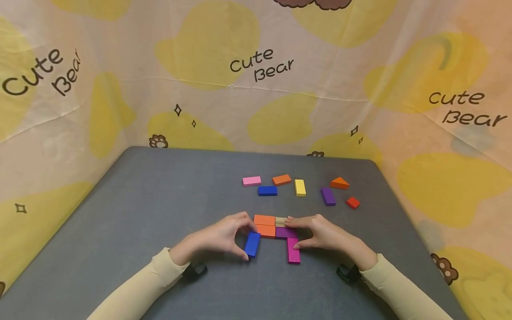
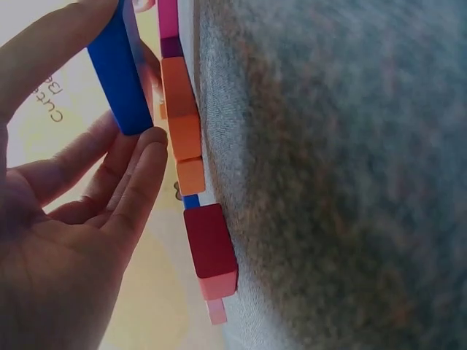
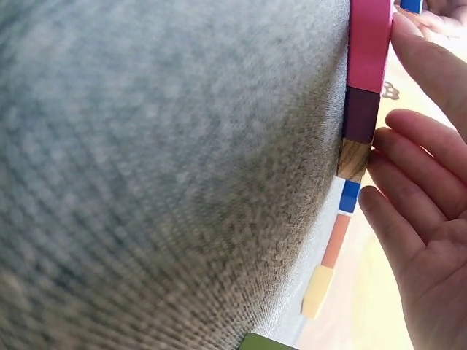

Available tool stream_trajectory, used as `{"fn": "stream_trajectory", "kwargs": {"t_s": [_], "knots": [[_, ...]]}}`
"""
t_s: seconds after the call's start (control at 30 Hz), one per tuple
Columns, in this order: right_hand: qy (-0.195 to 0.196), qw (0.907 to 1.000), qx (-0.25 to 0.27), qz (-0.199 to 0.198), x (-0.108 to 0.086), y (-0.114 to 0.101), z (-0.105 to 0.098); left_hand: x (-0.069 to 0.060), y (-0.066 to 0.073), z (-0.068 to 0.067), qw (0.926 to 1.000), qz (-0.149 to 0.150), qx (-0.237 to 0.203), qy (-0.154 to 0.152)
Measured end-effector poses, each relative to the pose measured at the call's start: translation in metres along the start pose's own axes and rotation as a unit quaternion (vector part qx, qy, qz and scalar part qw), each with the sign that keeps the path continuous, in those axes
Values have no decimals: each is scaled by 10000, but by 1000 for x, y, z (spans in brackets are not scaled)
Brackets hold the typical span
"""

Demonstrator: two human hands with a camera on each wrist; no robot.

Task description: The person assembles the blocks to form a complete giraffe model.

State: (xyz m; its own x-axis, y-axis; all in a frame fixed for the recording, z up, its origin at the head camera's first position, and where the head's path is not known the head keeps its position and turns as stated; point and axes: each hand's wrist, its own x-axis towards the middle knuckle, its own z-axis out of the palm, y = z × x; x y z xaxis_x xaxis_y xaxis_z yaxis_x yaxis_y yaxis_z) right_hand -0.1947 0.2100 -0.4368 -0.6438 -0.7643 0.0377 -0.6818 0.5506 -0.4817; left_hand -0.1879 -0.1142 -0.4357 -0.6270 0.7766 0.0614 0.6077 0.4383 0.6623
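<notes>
Well short of the worktop's far edge, my left hand pinches the blue block by its ends, likely leaving its long sides free, while my right hand, fingers parted, touches the wooden block and magenta block, seemingly steadying them.

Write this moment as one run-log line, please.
left hand: holds blue block above table | right hand: touches magenta block and wooden block | between hands: two orange blocks, adjoining

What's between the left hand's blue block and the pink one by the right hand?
Just bare table between the blue block and pink block, in the head view.
</notes>
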Motion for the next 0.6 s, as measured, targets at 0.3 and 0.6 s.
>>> {"fn": "stream_trajectory", "kwargs": {"t_s": [0.3, 0.6], "knots": [[48, 9999, -100, -82, 0, 1, 1, 0, -1, 4, 9998, -33, 199, -51], [11, 10000, -65, -7, 0, 1, 0, 1, 0, 4, 9988, -255, 360, -225]]}}
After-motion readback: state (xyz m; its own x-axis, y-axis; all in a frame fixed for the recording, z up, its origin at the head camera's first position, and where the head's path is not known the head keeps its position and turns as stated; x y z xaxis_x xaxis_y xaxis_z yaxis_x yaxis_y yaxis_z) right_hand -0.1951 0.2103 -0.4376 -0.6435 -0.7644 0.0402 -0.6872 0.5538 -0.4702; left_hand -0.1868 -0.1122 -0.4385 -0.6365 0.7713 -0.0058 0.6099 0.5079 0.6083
